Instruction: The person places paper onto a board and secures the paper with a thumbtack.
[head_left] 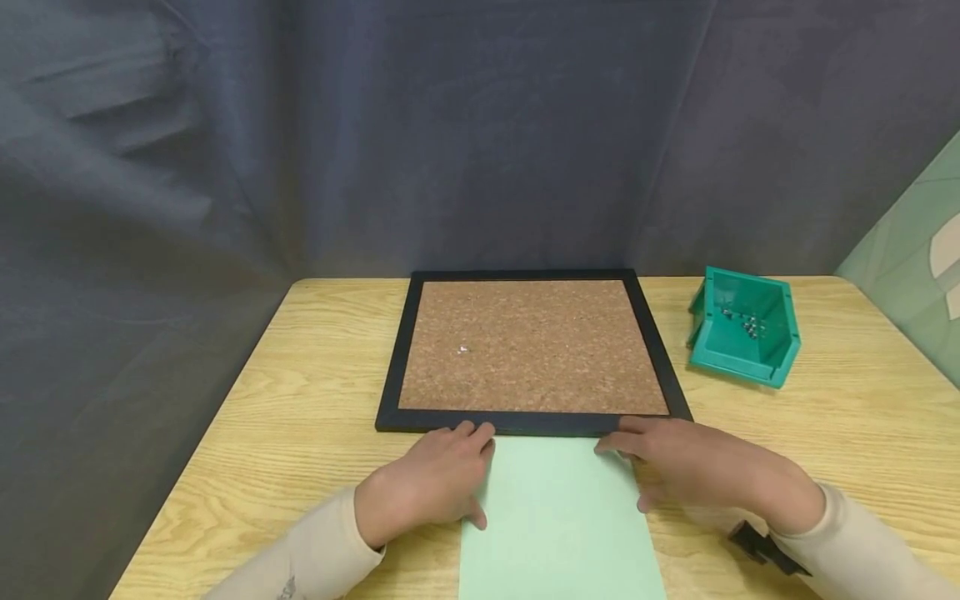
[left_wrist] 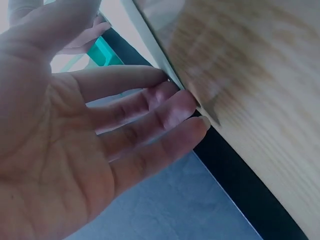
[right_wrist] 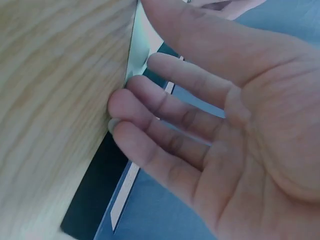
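A pale green sheet of paper lies on the table, its far edge against the near side of a black-framed cork board. My left hand touches the sheet's left edge near its far corner, thumb spread down along that side. On the opposite side, my right hand has its fingertips at the far right corner, over the board's frame. Both wrist views show loosely extended fingers, with the tips on the tabletop along the edges of paper and frame. Neither palm holds anything.
To the right of the board stands a green plastic bin with several small shiny pieces inside. Small white specks show on the cork. A dark curtain hangs behind the wooden table.
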